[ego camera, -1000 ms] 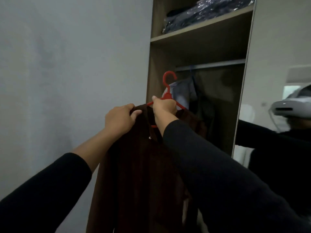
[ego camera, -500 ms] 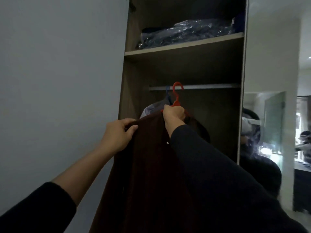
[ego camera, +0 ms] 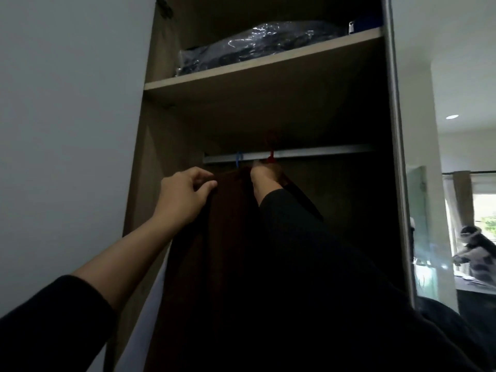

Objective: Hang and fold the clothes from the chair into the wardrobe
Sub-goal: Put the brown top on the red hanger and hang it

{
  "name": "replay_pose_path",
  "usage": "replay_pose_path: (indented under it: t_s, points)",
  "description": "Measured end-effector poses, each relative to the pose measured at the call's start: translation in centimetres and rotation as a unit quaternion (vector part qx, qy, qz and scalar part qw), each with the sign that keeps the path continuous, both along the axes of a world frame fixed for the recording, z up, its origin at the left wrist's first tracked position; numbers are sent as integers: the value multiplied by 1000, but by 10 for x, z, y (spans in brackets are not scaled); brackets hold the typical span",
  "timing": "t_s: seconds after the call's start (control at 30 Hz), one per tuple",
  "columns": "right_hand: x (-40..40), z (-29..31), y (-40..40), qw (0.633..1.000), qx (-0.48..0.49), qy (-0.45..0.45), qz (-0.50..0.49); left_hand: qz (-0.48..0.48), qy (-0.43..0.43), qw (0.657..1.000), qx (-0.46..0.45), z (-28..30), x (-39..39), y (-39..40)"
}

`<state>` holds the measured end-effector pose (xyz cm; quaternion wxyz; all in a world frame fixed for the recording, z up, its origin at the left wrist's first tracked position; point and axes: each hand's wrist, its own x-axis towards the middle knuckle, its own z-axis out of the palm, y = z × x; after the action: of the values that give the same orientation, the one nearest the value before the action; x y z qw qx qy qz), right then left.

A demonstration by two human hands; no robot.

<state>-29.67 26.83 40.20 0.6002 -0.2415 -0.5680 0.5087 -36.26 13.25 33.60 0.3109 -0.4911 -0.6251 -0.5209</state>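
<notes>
Lifting the dark brown garment (ego camera: 214, 237) up to the rail (ego camera: 308, 153), with the red hanger (ego camera: 270, 157) gripped just below its hook by the right hand (ego camera: 264, 174), fingers closed around the neck so the hook can be steered. Left hand (ego camera: 185, 196) at 9 o'clock of the right, pinched shut on the garment's shoulder edge, likely to keep the cloth from sliding off the hanger arm and to take some of the weight. Hook at 12 o'clock of the right hand, rising in front of the rail into the shadow under the shelf (ego camera: 263, 67); too dark to tell whether seated over the rail or not yet. Blue hanger (ego camera: 238, 159) already on the rail just at 9 o'clock of the red one, close enough to snag. Plenty of bare rail toward 3 o'clock, up to the wardrobe's right edge (ego camera: 397, 183), so better room that way. Tight gap between rail and shelf underside, judged only enough for a small lift. Left wardrobe wall (ego camera: 161, 162) near the left hand, little slack there. Plastic-wrapped bundle (ego camera: 255, 47) on the shelf, well clear
</notes>
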Motion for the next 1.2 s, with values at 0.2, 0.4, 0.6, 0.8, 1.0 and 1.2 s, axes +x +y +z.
replay_pose_path:
  t_s: [0.2,0.4,0.6,0.8,1.0,1.2]
  points:
    - [-4,-1,33,999,5,-26,-20,-6,24,1000,-2,4,-6,33]
    - [-9,-14,59,998,-2,-63,-20,-9,37,999,-17,-6,-10,50]
    - [-7,-26,50,988,38,-111,-104,-19,35,999,-10,-26,-8,40]
    - [8,-48,14,968,75,-132,-199,3,14,1000,-17,-54,-7,-3]
    - [30,-89,-56,933,169,-176,-264,50,-61,996,-42,-87,-1,-64]
    - [46,-142,-118,877,312,-261,-257,90,-114,988,-49,-125,17,-121]
